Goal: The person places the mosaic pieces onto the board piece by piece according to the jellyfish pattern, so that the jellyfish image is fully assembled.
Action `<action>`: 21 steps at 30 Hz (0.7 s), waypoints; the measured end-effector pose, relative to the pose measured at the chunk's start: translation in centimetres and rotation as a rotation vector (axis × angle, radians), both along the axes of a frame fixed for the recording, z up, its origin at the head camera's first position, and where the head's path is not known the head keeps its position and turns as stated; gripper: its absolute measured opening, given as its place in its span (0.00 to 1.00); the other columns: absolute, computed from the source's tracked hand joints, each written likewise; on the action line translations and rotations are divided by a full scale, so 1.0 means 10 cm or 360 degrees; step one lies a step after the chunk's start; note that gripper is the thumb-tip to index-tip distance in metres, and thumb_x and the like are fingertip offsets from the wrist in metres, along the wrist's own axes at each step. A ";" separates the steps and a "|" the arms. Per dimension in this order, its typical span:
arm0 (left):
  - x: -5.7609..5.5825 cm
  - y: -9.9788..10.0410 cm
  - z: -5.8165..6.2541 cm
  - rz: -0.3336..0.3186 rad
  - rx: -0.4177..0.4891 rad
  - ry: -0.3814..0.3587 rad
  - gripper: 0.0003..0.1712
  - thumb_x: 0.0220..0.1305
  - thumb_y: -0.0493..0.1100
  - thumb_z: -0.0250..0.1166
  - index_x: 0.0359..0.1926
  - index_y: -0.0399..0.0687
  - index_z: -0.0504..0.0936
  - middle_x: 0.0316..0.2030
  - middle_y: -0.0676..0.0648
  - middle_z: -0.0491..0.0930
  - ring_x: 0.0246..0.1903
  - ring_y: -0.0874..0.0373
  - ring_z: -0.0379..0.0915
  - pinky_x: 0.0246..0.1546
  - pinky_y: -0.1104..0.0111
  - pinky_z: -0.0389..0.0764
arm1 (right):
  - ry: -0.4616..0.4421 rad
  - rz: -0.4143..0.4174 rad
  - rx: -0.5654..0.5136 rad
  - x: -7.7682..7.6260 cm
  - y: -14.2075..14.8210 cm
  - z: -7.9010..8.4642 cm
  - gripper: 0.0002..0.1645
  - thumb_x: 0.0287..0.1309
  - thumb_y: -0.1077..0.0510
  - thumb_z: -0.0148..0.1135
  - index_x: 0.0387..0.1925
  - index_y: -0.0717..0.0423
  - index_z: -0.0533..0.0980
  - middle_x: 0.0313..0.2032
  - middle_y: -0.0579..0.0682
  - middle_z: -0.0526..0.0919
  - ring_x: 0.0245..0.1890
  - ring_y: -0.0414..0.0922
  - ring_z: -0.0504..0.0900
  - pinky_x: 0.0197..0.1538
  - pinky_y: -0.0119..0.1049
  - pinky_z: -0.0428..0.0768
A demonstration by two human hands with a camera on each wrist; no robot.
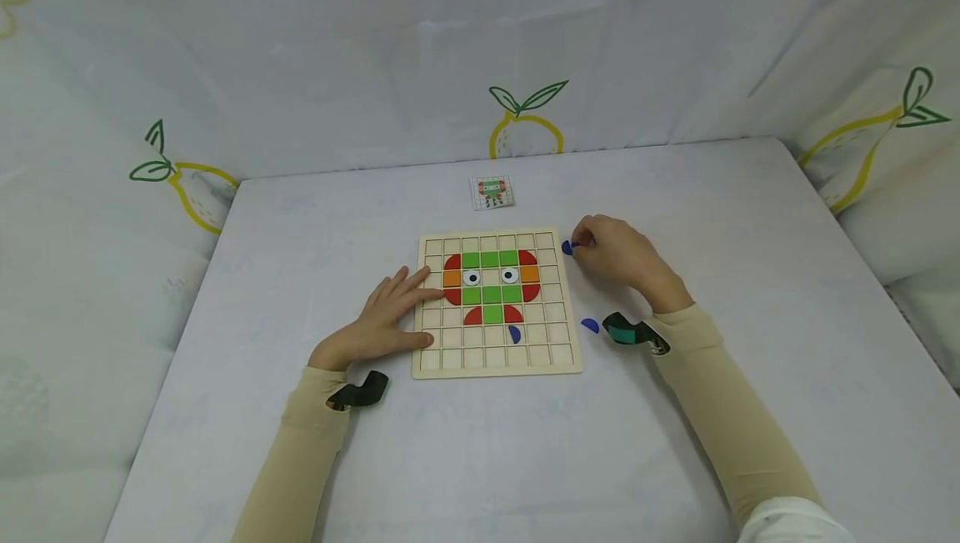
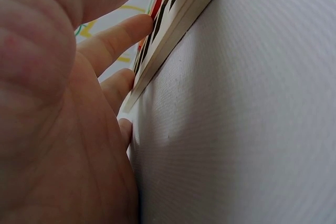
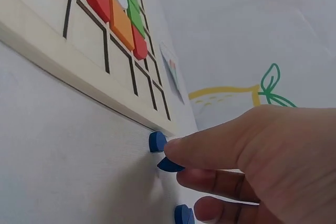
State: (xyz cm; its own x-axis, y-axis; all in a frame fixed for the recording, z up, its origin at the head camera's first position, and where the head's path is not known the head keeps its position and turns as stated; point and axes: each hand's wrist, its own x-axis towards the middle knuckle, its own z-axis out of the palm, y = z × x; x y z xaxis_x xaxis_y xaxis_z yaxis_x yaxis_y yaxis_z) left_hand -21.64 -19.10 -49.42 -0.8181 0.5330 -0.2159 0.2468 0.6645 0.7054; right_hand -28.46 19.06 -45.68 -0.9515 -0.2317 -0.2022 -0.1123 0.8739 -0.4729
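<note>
A square wooden grid board [image 1: 497, 357] lies flat on the table. Red, green and orange pieces and two eye pieces form a pattern on it, and a blue half-round piece [image 1: 514, 334] sits below them, slightly askew. My left hand [image 1: 382, 318] rests on the board's left edge, fingers spread. Beyond the board's right edge, my right hand [image 1: 618, 253] pinches a blue half-round piece [image 3: 170, 165] between thumb and finger. Right beside it, another blue piece [image 3: 157, 141] lies near the board's corner. The fingers partly hide both.
Another blue half-round piece [image 1: 590, 324] lies on the table right of the board, near the right wrist's camera mount [image 1: 630, 330]. Behind the board lies a small pattern card [image 1: 492, 193] showing a similar coloured figure. White fabric with lemon drawings [image 1: 527, 122] surrounds the table.
</note>
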 end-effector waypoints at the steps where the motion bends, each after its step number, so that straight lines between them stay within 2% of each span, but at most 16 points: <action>1: 0.00 0.00 0.00 0.0000 0.0001 0.0002 0.39 0.60 0.49 0.70 0.73 0.58 0.69 0.82 0.49 0.42 0.82 0.45 0.22 0.79 0.44 0.25 | -0.0007 -0.0007 -0.0011 0.00 0.00 0.02 0.15 0.67 0.58 0.58 0.51 0.62 0.77 0.47 0.60 0.81 0.44 0.54 0.77 0.49 0.50 0.79; 7: -0.01 -0.01 -0.01 -0.0002 -0.0001 0.0011 0.39 0.60 0.49 0.70 0.73 0.58 0.69 0.82 0.49 0.42 0.82 0.45 0.23 0.79 0.44 0.26 | -0.0038 -0.0025 -0.0081 0.02 0.01 0.10 0.14 0.68 0.56 0.58 0.50 0.60 0.77 0.46 0.58 0.81 0.43 0.53 0.76 0.44 0.44 0.78; 12: 0.00 -0.01 -0.01 -0.0006 -0.0002 0.0024 0.39 0.60 0.49 0.70 0.72 0.58 0.69 0.82 0.49 0.43 0.82 0.45 0.23 0.79 0.44 0.26 | -0.0028 0.0028 -0.0174 0.04 -0.02 0.17 0.12 0.69 0.56 0.60 0.49 0.58 0.77 0.43 0.56 0.82 0.42 0.52 0.75 0.39 0.39 0.75; 21: 0.00 0.00 0.00 0.0000 0.0009 0.0017 0.39 0.60 0.49 0.70 0.72 0.58 0.69 0.82 0.49 0.43 0.82 0.45 0.23 0.79 0.44 0.26 | -0.0031 0.0132 -0.0269 0.19 -0.15 0.35 0.10 0.69 0.55 0.62 0.48 0.55 0.78 0.40 0.52 0.82 0.43 0.50 0.74 0.39 0.38 0.74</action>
State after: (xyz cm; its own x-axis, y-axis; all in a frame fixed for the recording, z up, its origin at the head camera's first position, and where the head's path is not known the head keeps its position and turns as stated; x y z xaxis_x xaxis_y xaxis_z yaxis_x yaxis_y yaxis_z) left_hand -21.60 -19.12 -49.43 -0.8204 0.5341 -0.2043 0.2541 0.6606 0.7064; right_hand -26.60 17.53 -42.20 -0.9240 -0.3415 -0.1721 -0.1700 0.7699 -0.6151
